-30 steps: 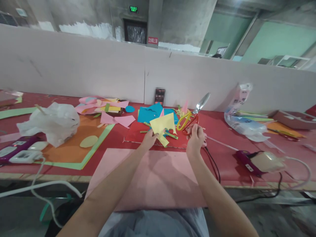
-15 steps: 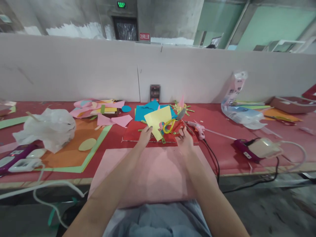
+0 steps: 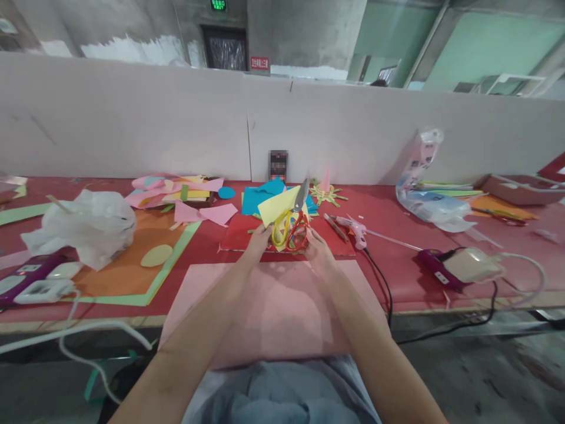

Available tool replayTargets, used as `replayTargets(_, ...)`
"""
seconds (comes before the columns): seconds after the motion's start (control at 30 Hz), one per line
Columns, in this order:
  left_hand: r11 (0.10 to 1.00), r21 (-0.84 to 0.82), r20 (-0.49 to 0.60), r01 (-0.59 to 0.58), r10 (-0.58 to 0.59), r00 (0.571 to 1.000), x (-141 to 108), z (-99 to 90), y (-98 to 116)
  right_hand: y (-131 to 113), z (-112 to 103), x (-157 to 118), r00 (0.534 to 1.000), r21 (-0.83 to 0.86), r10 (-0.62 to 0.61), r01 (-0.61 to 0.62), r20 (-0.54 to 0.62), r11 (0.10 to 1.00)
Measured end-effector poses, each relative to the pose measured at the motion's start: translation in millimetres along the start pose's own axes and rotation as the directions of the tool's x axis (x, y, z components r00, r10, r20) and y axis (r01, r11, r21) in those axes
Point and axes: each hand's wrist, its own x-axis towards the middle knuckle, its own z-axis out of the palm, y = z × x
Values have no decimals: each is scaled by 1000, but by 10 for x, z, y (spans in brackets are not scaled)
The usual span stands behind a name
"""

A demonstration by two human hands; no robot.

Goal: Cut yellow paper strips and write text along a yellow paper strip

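My left hand pinches the lower left of a pale yellow paper sheet, which is raised over the red board. In my right hand are scissors with one yellow and one red handle loop; the blades point up and away, in front of the sheet's right part. The yellow loop lies close to my left fingers. Behind the sheet are blue papers. A pink sheet spreads under my forearms.
A pink glue gun and a pen-like tool lie right of the board. Power strips with cables, plastic bags, paper scraps and a pink box are around. A phone leans on the white partition.
The scissors have moved left with my right hand and turned upward, now overlapping the yellow sheet. My left hand has barely moved.
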Motion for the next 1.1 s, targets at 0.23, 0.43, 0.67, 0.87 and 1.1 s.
replayTargets(0.23,998,-59,18,-4,6,1000,16,7,-21,6,-16,13,992,67,47,-55,121,996)
replayTargets(0.43,987,-159,102,-18,34,994,13,5,-44,-32,-37,-14,984,92,49,-66,170,994)
replayTargets(0.67,994,-106,123,-26,39,992,6,4,-67,105,-64,41,997,10,-71,72,-37,997)
replayTargets(0.87,970,126,219,-207,176,960,-67,66,5,106,25,21,1000,-216,-30,28,-6,976)
replayTargets(1.1,931,232,137,-281,255,957,-83,62,52,35,155,87,971,-397,-220,166,-94,903)
